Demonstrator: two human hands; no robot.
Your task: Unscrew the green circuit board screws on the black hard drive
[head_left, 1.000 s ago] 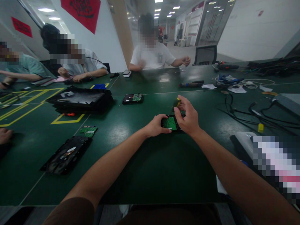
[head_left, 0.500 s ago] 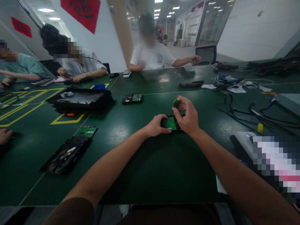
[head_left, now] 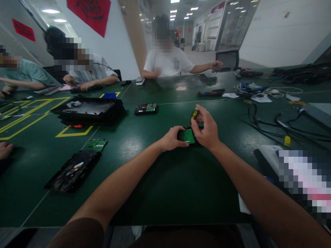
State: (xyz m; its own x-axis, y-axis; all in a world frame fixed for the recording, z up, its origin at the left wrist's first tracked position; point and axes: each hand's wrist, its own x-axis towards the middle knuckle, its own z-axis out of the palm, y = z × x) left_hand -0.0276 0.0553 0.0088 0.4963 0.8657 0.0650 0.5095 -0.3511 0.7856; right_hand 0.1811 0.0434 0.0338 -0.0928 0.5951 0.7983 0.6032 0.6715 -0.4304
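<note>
A hard drive (head_left: 188,136) lies on the green table with its green circuit board facing up. My left hand (head_left: 172,138) grips its left end, thumb on the near edge and fingers on the far edge. Over its right end, my right hand (head_left: 207,128) pinches the yellow and black handle of a small screwdriver (head_left: 194,114), which stands tilted with its tip down toward the drive. The exact spot where the tip meets the drive is too small to make out. My right hand covers the drive's right end.
Black drive casings (head_left: 73,170) and a loose circuit board (head_left: 97,145) lie at left. A black tray (head_left: 89,108) and another hard drive (head_left: 146,108) are farther back. Black cables (head_left: 279,125) spread at right. Several people sit around the table; one person's hand (head_left: 6,150) shows at the left edge.
The screwdriver handle has turned a little in my right fingers, and the right hand has shifted very slightly. My left hand and the hard drive stay where they were.
</note>
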